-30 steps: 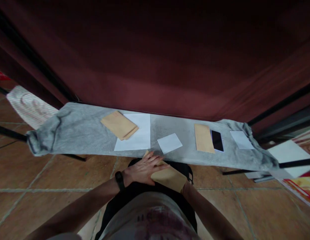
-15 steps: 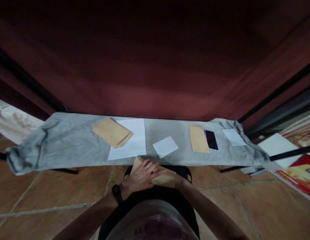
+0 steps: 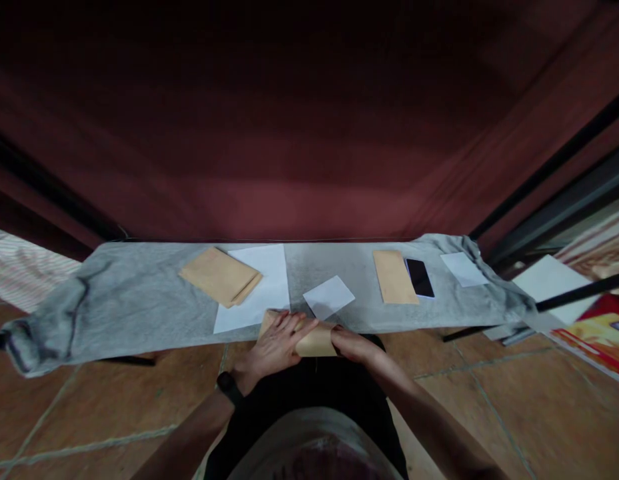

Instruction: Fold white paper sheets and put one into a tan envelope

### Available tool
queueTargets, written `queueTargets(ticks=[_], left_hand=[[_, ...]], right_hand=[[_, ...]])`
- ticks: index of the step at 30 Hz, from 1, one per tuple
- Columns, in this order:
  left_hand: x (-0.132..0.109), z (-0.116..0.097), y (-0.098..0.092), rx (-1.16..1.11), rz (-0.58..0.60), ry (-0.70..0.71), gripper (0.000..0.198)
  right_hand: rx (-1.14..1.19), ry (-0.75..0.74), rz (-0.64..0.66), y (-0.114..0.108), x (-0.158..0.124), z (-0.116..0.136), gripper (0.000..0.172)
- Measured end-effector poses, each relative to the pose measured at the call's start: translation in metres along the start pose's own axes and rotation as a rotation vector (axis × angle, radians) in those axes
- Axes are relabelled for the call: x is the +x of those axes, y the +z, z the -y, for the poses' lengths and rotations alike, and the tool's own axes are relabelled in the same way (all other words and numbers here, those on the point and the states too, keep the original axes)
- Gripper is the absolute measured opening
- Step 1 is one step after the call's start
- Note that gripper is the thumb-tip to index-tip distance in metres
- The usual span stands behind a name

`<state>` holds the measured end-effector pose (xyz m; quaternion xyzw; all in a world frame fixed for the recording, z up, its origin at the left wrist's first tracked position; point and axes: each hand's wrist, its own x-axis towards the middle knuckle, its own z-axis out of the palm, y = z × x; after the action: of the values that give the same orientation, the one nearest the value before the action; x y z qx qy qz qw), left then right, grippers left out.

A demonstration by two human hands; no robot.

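Observation:
Over my lap, at the front edge of the cloth-covered bench, lies a brown paper envelope (image 3: 316,341). My left hand (image 3: 279,343), with a black band on its wrist, holds it from above, the fingers laid across the paper. At the envelope's right end is my right hand (image 3: 356,345); its fingertips are out of sight, seemingly inside the opening. Just beyond the envelope a small white paper (image 3: 330,297) lies flat. Further left, a stack of brown envelopes (image 3: 219,275) partly covers a large white sheet (image 3: 272,267).
On the grey cloth (image 3: 139,287) to the right lie another brown envelope (image 3: 395,277), a dark-screened phone (image 3: 420,278) and a white paper (image 3: 463,269). A dark red panel (image 3: 309,207) rises behind the bench. Black metal bars (image 3: 584,293) stand at the sides.
Both hands and the envelope have moved slightly up toward the bench. My right hand has drawn nearer the left, its knuckles now visible at the envelope's end.

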<state>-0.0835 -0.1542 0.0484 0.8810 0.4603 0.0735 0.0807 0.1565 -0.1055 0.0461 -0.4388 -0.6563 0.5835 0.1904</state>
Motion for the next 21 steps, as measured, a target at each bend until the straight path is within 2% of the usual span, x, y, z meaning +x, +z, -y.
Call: queueTargets(ticks=[3,6,8,9,13,16,21], left_hand=[[0.003,0.003,-0.002,0.029,-0.024,-0.005,0.103],[0.004,0.013,-0.006,0.076,-0.105,-0.065,0.1],[0.004,0.024,-0.008,0.098,-0.162,-0.137,0.101],[0.004,0.029,-0.008,0.106,-0.183,-0.173,0.101],[0.0,0.048,-0.002,0.105,-0.217,-0.307,0.104],[-0.001,0.054,0.005,0.06,-0.198,-0.369,0.107],[0.0,0.056,0.013,0.013,-0.181,-0.372,0.11]], right_hand=[[0.08,0.072,0.015,-0.007,-0.001,0.005,0.022],[0.093,-0.009,-0.021,-0.02,0.009,0.007,0.024],[0.053,-0.095,-0.152,-0.031,0.023,0.005,0.035],[-0.015,-0.114,-0.284,-0.038,0.031,0.003,0.04],[-0.192,-0.015,-0.554,-0.059,0.058,-0.012,0.032],[-0.338,0.073,-0.639,-0.061,0.071,-0.023,0.029],[-0.523,0.173,-0.68,-0.051,0.084,-0.035,0.039]])
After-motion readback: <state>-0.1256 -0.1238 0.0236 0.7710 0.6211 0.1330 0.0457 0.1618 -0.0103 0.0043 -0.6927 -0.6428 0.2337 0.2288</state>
